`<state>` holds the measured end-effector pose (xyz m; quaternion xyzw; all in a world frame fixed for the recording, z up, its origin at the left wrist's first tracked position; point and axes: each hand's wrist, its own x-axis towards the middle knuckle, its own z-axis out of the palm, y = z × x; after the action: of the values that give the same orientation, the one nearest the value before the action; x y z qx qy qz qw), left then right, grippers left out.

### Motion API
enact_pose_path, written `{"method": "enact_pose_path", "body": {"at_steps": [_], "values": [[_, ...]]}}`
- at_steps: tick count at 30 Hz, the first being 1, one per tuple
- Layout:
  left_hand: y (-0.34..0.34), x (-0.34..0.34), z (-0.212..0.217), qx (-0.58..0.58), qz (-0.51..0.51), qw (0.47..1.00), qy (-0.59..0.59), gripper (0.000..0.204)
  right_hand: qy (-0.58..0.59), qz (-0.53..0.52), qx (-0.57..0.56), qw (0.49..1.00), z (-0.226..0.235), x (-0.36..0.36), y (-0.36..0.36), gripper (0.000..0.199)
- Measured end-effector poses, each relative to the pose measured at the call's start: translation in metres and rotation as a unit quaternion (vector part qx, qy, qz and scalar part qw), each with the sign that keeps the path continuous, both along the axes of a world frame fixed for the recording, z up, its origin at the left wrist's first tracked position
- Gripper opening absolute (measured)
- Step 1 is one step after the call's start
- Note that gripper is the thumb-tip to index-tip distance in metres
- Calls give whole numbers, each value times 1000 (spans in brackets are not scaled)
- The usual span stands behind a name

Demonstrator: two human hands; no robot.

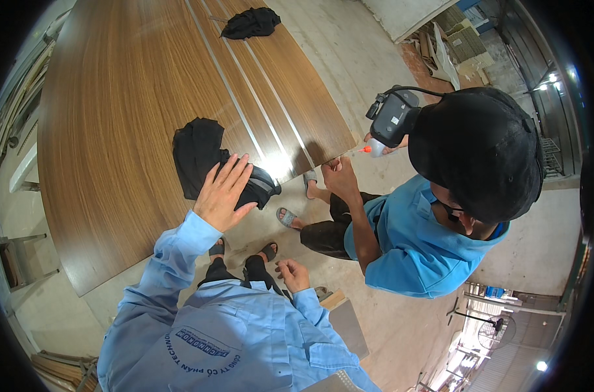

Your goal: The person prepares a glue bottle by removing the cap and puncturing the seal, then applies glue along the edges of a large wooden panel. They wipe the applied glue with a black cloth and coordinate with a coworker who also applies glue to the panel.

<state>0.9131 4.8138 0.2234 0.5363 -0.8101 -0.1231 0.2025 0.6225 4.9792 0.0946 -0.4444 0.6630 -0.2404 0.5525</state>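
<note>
One black cloth (202, 160), crumpled, on the wood-grain panel (114, 130), near the panel's closest edge. Our left hand (223, 193) lies flat on the cloth's near end, fingers spread and straight, palm down; it presses rather than grips, and the bulk of the cloth spreads beyond the fingertips, further onto the panel.

One right hand (293, 274), ours, off the panel and below its near edge, over our knees; fingers loosely curled, holding nothing we can see.

One second black cloth (251, 22), bunched at the panel's far end, well apart from the first.

Three pale strips (257, 91) run lengthwise along the panel, from the far cloth toward its near edge.

One co-worker in a blue shirt (414, 242) and black cap (480, 150), crouched at the panel's near corner. Two hands of theirs: one (339, 173) touching the panel's edge, the other holding a small white bottle with an orange nozzle (370, 149) just beside that corner.

One concrete floor (375, 65) around the panel.
</note>
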Motion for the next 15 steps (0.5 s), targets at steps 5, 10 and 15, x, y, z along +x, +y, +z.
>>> {"method": "enact_pose_path", "body": {"at_steps": [5,10,15], "values": [[0,-1,2,-1,-1,1000,0,88,3,-2,-5,1000,-3,-3,1,20],[0,-2,2,-5,-1,1000,-2,88,-14,-3,2,1000,-8,-4,3,20],[0,-2,2,-5,0,1000,-1,88,-11,-6,-12,1000,-8,-4,3,21]]}}
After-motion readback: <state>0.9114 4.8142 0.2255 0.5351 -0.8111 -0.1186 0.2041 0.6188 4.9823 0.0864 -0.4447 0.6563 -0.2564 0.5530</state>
